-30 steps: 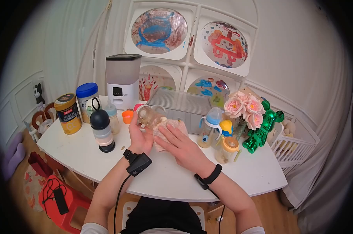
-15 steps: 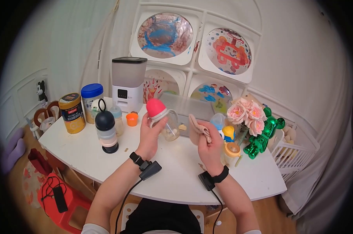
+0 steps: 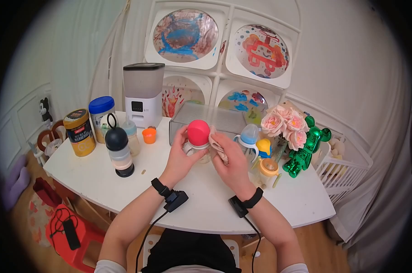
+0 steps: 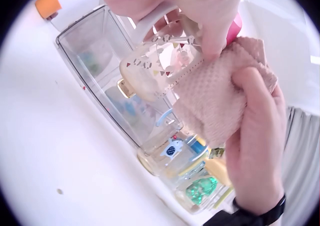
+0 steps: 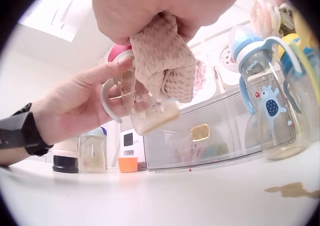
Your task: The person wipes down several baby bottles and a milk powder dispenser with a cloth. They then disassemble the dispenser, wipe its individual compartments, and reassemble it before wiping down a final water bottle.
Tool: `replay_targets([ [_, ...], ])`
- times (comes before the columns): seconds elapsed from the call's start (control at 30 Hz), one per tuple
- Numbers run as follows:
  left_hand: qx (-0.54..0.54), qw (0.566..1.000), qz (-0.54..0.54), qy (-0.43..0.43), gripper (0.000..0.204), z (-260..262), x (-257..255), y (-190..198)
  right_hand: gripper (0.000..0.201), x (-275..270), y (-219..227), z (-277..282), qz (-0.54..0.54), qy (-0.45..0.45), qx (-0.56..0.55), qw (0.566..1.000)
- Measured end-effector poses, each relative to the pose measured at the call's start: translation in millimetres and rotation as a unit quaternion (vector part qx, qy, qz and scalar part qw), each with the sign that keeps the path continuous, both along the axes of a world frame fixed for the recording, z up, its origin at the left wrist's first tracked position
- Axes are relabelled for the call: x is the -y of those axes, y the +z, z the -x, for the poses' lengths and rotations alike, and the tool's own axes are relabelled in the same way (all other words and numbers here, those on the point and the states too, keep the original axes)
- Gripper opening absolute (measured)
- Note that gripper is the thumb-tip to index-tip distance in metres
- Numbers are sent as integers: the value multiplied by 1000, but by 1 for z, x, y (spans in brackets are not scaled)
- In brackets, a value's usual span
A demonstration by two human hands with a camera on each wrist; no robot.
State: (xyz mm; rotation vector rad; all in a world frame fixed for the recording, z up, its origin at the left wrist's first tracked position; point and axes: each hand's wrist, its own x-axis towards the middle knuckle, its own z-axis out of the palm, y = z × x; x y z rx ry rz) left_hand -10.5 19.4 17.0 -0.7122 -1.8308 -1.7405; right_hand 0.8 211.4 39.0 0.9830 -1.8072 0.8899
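A clear baby bottle (image 4: 150, 68) with a bright pink cap (image 3: 198, 132) is held above the table by my left hand (image 3: 180, 157), thumb and fingers around its neck near the white handle (image 5: 107, 101). From the other side, my right hand (image 3: 233, 161) grips a bunched pale pink waffle cloth (image 4: 210, 98). The cloth lies against the bottle's side just below the cap and covers part of it. The bottle tilts in both wrist views, and its printed flags show in the left wrist view.
A clear drawer box (image 5: 172, 143) stands behind the bottle. To the right are a blue-handled bottle (image 5: 272, 100), a yellow-topped bottle (image 3: 266, 174), flowers and a green bear figure (image 3: 301, 157). At left stand a dark-capped container (image 3: 118, 150), an orange cup (image 3: 149, 135) and tins. A brown spill (image 5: 294, 190) marks the table (image 3: 187, 200).
The bottle went from lying sideways under the cloth to cap-up and apart from it, then its cap tipped toward the head camera. The right hand has brought the cloth back against it.
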Motion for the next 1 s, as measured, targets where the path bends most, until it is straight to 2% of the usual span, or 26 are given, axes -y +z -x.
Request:
replay_targets([
  [0.07,32,995,-90,-27,85,0,1,2,58,0,-1,-1,-14,-3,7,1000],
  [0.17,47,990,-130,-41,86,-6,2,9,57,1,-5,-2,-25,-5,16,1000],
  [0.23,40,991,-120,-46,86,-8,3,13,57,1,-6,-2,-20,-4,17,1000],
  [0.4,28,996,-69,-45,88,-7,10,12,44,-5,-4,-3,5,-30,128,991],
  [0.5,-11,998,-49,-25,92,-7,9,8,40,-5,-7,0,2,-28,134,991],
  [0.63,8,985,-170,-36,87,-4,12,13,45,-5,-10,2,-23,-52,169,984],
  [0.67,9,975,-217,-42,86,-1,14,14,49,-5,-10,5,-25,-17,118,993],
  [0.7,16,963,-263,-62,75,2,16,12,52,-4,-10,7,-28,18,65,997],
  [0.73,16,964,-259,-64,75,2,18,13,52,-3,-8,4,-23,16,64,998],
  [0.8,108,918,-351,-154,61,2,24,16,56,0,-2,-6,-67,10,-7,998],
  [0.83,119,925,-322,-162,48,5,27,15,56,0,-1,-7,-65,8,-7,998],
  [0.87,119,925,-321,-162,48,7,27,13,55,-1,-1,-8,-106,-2,-43,993],
  [0.93,176,890,-369,-203,45,4,22,13,53,-2,0,-11,-146,-11,-79,986],
  [1.0,203,882,-371,-207,47,-3,16,18,47,-2,0,-13,-217,-15,-176,960],
])
